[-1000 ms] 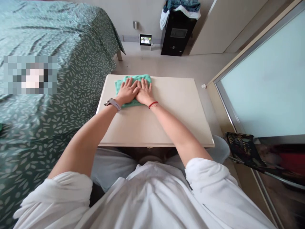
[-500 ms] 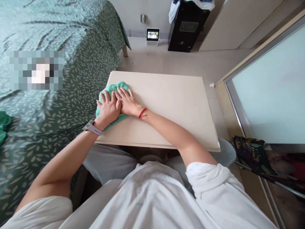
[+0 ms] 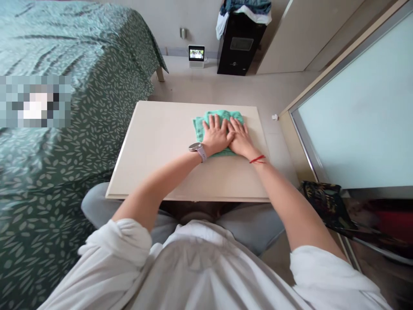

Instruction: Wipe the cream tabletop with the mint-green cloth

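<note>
A green cloth (image 3: 199, 125) lies folded on the far right part of a low cream tabletop (image 3: 155, 142). My left hand (image 3: 217, 134) presses flat on it, fingers spread and pointing away from me; a watch (image 3: 197, 149) is on that wrist. Beside it, my right hand (image 3: 239, 137) also rests flat on the cloth with its fingers stretched out, a red string bracelet (image 3: 257, 159) at the wrist. The two hands touch near the thumbs. Both palms hide the middle of the cloth.
A bed with a green leaf-patterned sheet (image 3: 97, 82) stands along the left. Beyond the table are a small screen device (image 3: 196, 55) on the floor and a black cabinet (image 3: 237, 51) topped with clothes. A frosted glass panel (image 3: 361, 112) runs along the right.
Both hands and the cloth have moved from the left end of the tabletop to its right side. The head view has shifted slightly as well.
</note>
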Motion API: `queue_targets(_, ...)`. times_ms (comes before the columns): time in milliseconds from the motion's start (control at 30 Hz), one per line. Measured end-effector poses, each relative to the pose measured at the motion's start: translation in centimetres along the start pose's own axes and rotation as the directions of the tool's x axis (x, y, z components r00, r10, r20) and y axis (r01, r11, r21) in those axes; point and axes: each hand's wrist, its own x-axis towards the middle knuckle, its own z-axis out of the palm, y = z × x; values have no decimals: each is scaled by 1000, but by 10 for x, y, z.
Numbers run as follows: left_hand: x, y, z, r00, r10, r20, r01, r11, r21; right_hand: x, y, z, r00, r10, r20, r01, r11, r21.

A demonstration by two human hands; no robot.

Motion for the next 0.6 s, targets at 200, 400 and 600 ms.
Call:
queue_targets(200, 10, 60, 21, 956, 289, 56, -289, 957, -3, -68, 42, -3, 944, 306, -127, -315, 948, -57)
queue_targets(400, -14, 48, 31, 872, 480, 92, -481, 877, -16, -117, 4, 13, 881, 418, -220, -451, 883, -131)
queue_targets(600, -57, -34, 4, 932, 334, 142, -340, 940, 18, -89, -83, 21, 955, 273, -119, -287, 951, -112)
